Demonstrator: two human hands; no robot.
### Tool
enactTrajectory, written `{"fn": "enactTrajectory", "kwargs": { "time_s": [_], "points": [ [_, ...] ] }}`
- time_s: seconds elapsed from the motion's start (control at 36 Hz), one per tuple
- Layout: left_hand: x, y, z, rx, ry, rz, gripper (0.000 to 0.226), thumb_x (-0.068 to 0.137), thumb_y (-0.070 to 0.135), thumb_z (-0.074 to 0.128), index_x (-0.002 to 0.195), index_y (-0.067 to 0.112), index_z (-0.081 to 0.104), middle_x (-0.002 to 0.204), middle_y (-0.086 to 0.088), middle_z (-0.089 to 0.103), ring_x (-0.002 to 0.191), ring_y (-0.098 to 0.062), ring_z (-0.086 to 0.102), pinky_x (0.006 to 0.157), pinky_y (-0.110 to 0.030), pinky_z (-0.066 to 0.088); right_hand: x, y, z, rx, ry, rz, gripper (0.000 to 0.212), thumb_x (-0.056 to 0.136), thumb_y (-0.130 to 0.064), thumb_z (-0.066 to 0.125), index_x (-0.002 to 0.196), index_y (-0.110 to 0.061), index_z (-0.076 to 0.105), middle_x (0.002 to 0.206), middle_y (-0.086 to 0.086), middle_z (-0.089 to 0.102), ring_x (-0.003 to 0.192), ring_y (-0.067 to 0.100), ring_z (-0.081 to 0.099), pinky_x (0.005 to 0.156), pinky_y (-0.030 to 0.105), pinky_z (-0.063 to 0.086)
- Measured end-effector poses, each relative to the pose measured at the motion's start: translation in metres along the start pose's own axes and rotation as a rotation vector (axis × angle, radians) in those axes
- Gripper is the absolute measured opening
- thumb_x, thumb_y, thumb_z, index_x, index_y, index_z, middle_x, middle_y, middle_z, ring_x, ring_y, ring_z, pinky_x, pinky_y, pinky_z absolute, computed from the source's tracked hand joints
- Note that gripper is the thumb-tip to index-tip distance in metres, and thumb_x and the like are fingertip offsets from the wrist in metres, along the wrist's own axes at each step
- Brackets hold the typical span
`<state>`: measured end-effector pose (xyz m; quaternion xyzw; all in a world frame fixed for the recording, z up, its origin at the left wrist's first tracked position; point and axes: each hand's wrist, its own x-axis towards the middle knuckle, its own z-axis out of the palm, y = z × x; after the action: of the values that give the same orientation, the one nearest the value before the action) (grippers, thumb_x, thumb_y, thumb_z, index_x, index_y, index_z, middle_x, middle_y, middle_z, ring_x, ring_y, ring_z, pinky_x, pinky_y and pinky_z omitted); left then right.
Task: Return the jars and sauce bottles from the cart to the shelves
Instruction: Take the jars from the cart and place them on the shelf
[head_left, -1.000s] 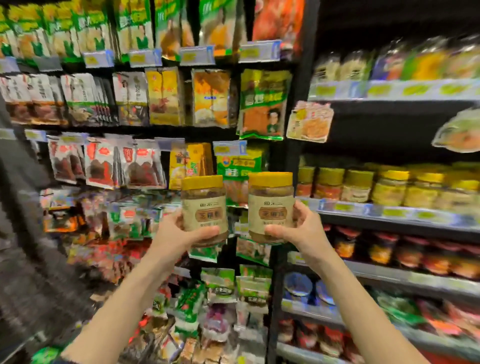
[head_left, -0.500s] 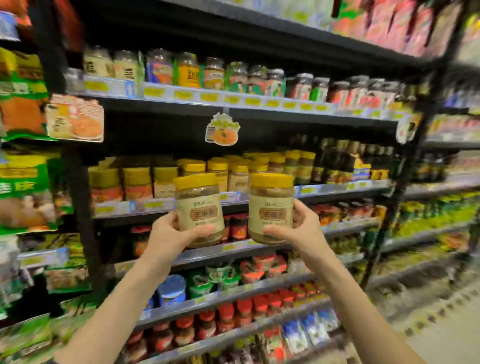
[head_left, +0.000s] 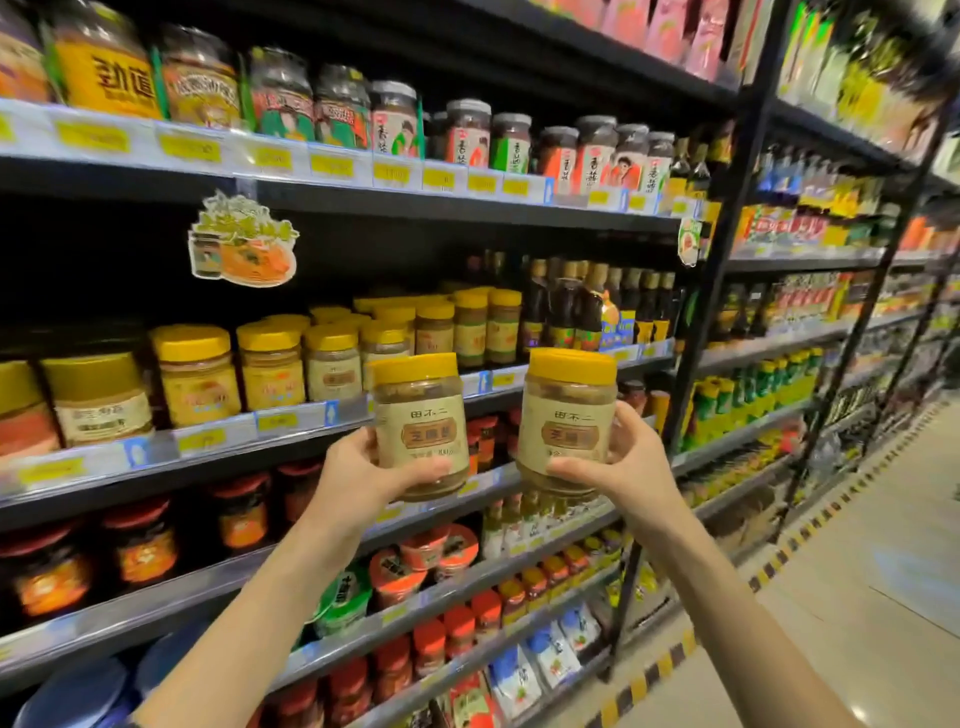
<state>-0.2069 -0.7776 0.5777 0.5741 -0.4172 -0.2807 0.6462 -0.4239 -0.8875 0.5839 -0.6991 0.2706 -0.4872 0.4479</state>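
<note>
Yellow-lidded jars: left hand (head_left: 358, 480) grips left jar (head_left: 420, 423), right hand (head_left: 621, 467) grips right jar (head_left: 569, 418), centre frame. Likely heavy, smooth, breakable. I'd hold low on the body, not the lid.

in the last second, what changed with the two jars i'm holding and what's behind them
The view swung right: the hanging packets gave way to jar shelves, and the row of yellow-lidded jars now sits just behind the held ones. Nothing was let go. The left hand still grips the left jar and the right hand the right jar, both upright, side by side.
</note>
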Motion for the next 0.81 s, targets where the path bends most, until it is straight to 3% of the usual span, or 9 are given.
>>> {"fn": "enactTrajectory", "kwargs": {
  "time_s": [0.06, 0.14, 0.22, 0.33, 0.5, 0.58, 0.69, 0.81],
  "points": [
    [0.021, -0.006, 0.007, -0.005, -0.010, 0.000, 0.038, 0.062, 0.005, 0.082, 0.094, 0.017, 0.066, 0.084, 0.008, 0.074, 0.073, -0.003, 0.070, 0.055, -0.010, 0.051, 0.017, 0.010, -0.003, -0.007, 0.001, 0.000, 0.075, 0.048, -0.027, 0.088, 0.115, -0.018, 0.055, 0.109, 0.003, 0.069, 0.097, 0.015, 0.068, 0.080, 0.030, 0.057],
    [0.053, -0.014, 0.012, 0.005, -0.010, -0.003, 0.048, 0.060, 0.006, 0.083, 0.104, 0.012, 0.064, 0.096, 0.001, 0.072, 0.084, -0.007, 0.070, 0.072, -0.020, 0.054, 0.046, 0.024, -0.003, -0.019, 0.001, -0.003, 0.077, 0.044, -0.033, 0.087, 0.114, -0.021, 0.055, 0.108, 0.002, 0.069, 0.097, 0.014, 0.068, 0.078, 0.027, 0.056],
    [0.085, -0.021, 0.015, 0.019, -0.030, 0.004, 0.054, 0.060, 0.006, 0.083, 0.110, 0.011, 0.063, 0.102, 0.000, 0.072, 0.089, -0.009, 0.070, 0.069, -0.018, 0.053, 0.076, 0.034, 0.000, -0.013, -0.008, 0.001, 0.076, 0.046, -0.028, 0.088, 0.114, -0.022, 0.054, 0.110, 0.002, 0.068, 0.098, 0.013, 0.068, 0.077, 0.024, 0.055],
    [0.121, -0.025, 0.012, 0.032, -0.035, 0.012, 0.050, 0.058, 0.005, 0.085, 0.102, 0.016, 0.064, 0.096, 0.004, 0.073, 0.085, -0.004, 0.070, 0.063, -0.013, 0.054, 0.119, 0.046, 0.006, -0.010, -0.034, 0.013, 0.079, 0.050, -0.021, 0.091, 0.119, -0.018, 0.052, 0.114, 0.004, 0.066, 0.101, 0.013, 0.066, 0.080, 0.027, 0.055],
    [0.157, -0.027, -0.001, 0.060, -0.018, 0.037, 0.063, 0.041, 0.015, 0.092, 0.097, 0.020, 0.064, 0.085, 0.015, 0.075, 0.081, -0.001, 0.070, 0.063, -0.011, 0.052, 0.179, 0.064, 0.025, 0.021, -0.029, 0.001, 0.075, 0.048, -0.020, 0.087, 0.113, -0.019, 0.048, 0.114, 0.006, 0.064, 0.101, 0.017, 0.066, 0.084, 0.034, 0.055],
    [0.168, -0.028, -0.008, 0.060, 0.002, 0.044, 0.055, 0.049, 0.011, 0.089, 0.097, 0.021, 0.064, 0.086, 0.014, 0.075, 0.080, 0.000, 0.070, 0.061, -0.010, 0.051, 0.204, 0.070, 0.035, 0.044, -0.041, -0.003, 0.083, 0.044, -0.023, 0.088, 0.115, -0.016, 0.046, 0.112, 0.005, 0.063, 0.099, 0.013, 0.067, 0.077, 0.026, 0.055],
    [0.177, -0.026, -0.019, 0.098, 0.039, 0.050, 0.070, 0.039, 0.024, 0.092, 0.103, 0.022, 0.064, 0.095, 0.009, 0.074, 0.086, -0.001, 0.069, 0.066, -0.013, 0.052, 0.233, 0.078, 0.045, 0.032, -0.085, -0.018, 0.069, 0.057, 0.002, 0.085, 0.109, -0.018, 0.044, 0.109, 0.004, 0.061, 0.085, -0.002, 0.067, 0.066, 0.015, 0.053],
    [0.181, -0.023, -0.023, 0.114, 0.069, 0.063, 0.056, 0.049, 0.014, 0.086, 0.099, 0.024, 0.062, 0.085, 0.018, 0.073, 0.082, 0.005, 0.068, 0.060, -0.007, 0.050, 0.257, 0.086, 0.058, -0.008, -0.126, -0.009, 0.084, 0.048, -0.011, 0.089, 0.117, -0.017, 0.042, 0.112, -0.001, 0.059, 0.098, 0.005, 0.063, 0.069, 0.015, 0.054]
  ]
}}
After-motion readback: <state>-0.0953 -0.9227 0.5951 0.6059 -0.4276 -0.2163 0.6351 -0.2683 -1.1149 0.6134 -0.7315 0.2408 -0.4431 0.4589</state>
